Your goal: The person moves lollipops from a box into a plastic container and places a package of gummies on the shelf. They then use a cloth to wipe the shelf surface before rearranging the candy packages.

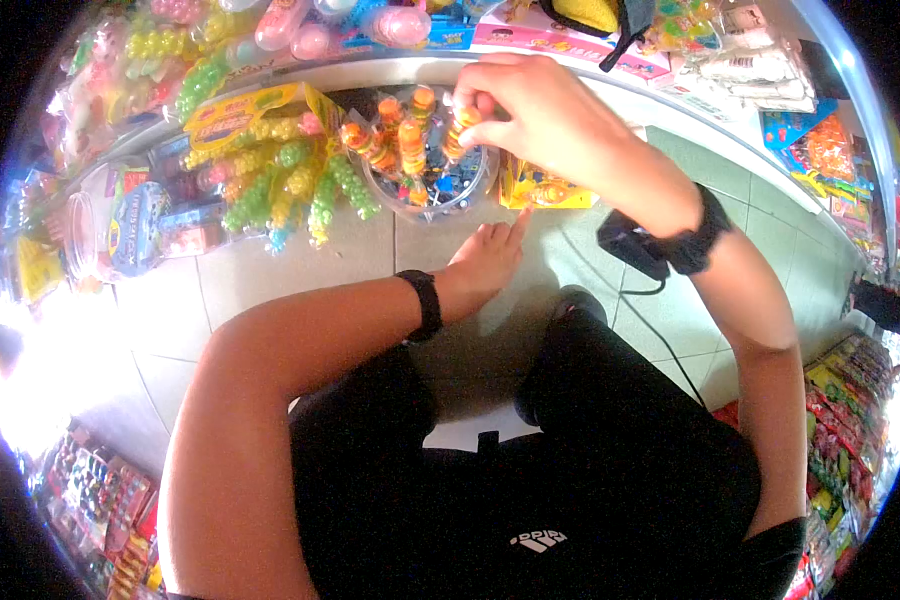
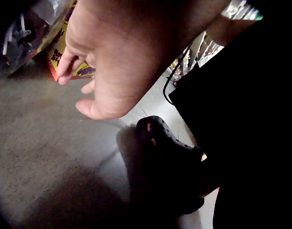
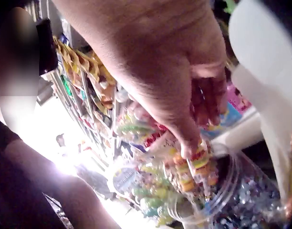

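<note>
My right hand [image 1: 540, 115] pinches a stick of orange and yellow burger-shaped candies [image 1: 460, 133] between thumb and fingers, over the right side of a clear round jar [image 1: 432, 211]. Several similar candy sticks [image 1: 411, 146] stand in that jar, above small dark and bluish pieces seen through its wall. In the right wrist view, the thumb lies along the top of the candy stick [image 3: 202, 166] beside the jar's rim [image 3: 227, 191]. My left hand [image 1: 485, 262] hangs in front of the jar with loose fingers and nothing in them; the left wrist view shows it above the floor [image 2: 55, 143].
Right of the jar stands a yellow box [image 1: 520, 190]; left of it, a yellow box [image 1: 255, 110] with green and yellow grape-like candy sticks [image 1: 290, 180]. A shelf edge [image 1: 410, 70] with packaged goods runs behind. A black cable [image 1: 660, 345] trails near my shoe [image 1: 577, 303].
</note>
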`<action>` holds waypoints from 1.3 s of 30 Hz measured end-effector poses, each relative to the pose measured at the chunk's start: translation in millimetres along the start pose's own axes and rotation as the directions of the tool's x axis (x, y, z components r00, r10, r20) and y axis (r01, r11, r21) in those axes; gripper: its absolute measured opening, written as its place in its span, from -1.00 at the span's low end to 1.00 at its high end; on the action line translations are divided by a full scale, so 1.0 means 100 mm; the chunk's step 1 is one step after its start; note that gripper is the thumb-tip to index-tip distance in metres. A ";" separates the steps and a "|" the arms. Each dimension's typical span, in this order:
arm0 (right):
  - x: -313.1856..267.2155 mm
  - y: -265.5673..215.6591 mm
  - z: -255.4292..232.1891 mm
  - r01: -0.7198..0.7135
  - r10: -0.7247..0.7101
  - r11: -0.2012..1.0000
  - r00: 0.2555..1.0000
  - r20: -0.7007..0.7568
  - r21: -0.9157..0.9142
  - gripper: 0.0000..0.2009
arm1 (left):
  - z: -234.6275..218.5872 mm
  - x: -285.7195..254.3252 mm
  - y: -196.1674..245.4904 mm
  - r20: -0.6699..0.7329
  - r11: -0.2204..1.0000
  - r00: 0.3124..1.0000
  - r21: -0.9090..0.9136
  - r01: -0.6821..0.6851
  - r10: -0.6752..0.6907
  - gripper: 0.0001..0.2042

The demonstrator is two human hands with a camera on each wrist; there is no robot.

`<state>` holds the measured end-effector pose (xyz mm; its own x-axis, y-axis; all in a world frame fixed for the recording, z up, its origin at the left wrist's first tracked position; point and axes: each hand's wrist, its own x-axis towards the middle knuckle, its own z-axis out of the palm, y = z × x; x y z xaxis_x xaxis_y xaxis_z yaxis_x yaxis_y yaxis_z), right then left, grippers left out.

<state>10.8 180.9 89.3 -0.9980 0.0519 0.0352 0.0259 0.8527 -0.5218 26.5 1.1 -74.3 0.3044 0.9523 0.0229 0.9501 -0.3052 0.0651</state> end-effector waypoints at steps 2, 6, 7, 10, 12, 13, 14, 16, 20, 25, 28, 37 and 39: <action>-0.12 -0.07 -0.18 0.074 -0.067 0.995 0.993 -0.102 0.063 -0.75 | -0.02 0.03 0.01 0.046 1.000 0.999 -0.024 0.007 -0.006 -0.69; -0.63 -0.51 -0.86 -0.187 0.207 0.948 0.977 -0.054 0.257 -0.78 | -0.06 0.04 -0.02 0.082 0.998 0.997 -0.062 -0.007 0.012 -0.71; -0.80 -0.55 -1.02 -0.225 0.236 0.960 0.970 -0.052 0.169 -0.77 | -0.06 0.04 -0.02 0.082 0.998 0.996 -0.066 -0.016 0.021 -0.71; -1.16 -0.47 -1.12 -0.369 0.364 0.910 0.929 0.062 0.190 -0.72 | -0.06 0.02 -0.03 0.027 0.999 1.000 -0.051 -0.012 0.013 -0.70; -1.27 -0.38 -0.97 -0.386 0.385 0.913 0.922 0.032 0.136 -0.74 | -0.06 0.03 -0.04 0.083 0.999 0.996 -0.024 -0.021 0.023 -0.68; -1.28 -0.28 -0.83 -0.393 0.393 0.909 0.919 0.029 0.137 -0.74 | -0.06 0.03 -0.04 0.084 0.999 0.996 -0.026 -0.031 0.033 -0.68; -1.29 -0.15 -0.67 -0.331 0.335 0.940 0.941 -0.043 0.080 -0.78 | -0.06 0.03 -0.05 0.100 0.999 0.994 -0.033 -0.033 0.036 -0.68; -1.28 0.03 -0.43 -0.278 0.279 0.960 0.953 -0.115 0.022 -0.82 | -0.07 0.04 -0.04 0.120 0.998 0.992 -0.041 -0.045 0.050 -0.67; -1.21 0.16 -0.16 -0.254 0.253 0.967 0.962 -0.100 -0.004 -0.88 | -0.10 0.06 -0.01 0.118 0.998 0.992 -0.039 -0.044 0.049 -0.67; -1.16 0.17 -0.15 -0.251 0.250 0.968 0.964 -0.087 0.002 -0.92 | -0.15 0.06 0.00 0.173 0.999 0.984 -0.025 -0.027 0.031 -0.66; -1.18 0.16 -0.17 -0.246 0.245 0.969 0.966 -0.078 -0.004 -0.90 | -0.15 0.07 -0.01 0.170 0.999 0.985 0.001 -0.038 0.037 -0.66; -1.25 0.16 -0.19 -0.269 0.266 0.963 0.960 -0.087 -0.017 -0.87 | -0.14 0.08 -0.03 0.185 0.998 0.981 -0.043 -0.044 0.051 -0.66; -1.23 0.17 -0.12 -0.255 0.253 0.965 0.966 -0.046 -0.060 -0.87 | -0.14 0.07 -0.04 0.164 0.998 0.984 -0.030 -0.063 0.067 -0.63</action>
<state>134.6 194.8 86.5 -0.9554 0.2893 -0.0589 0.2830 0.8408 -0.4615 23.7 9.1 -60.4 0.3749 0.9169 -0.1369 0.9264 -0.3649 0.0933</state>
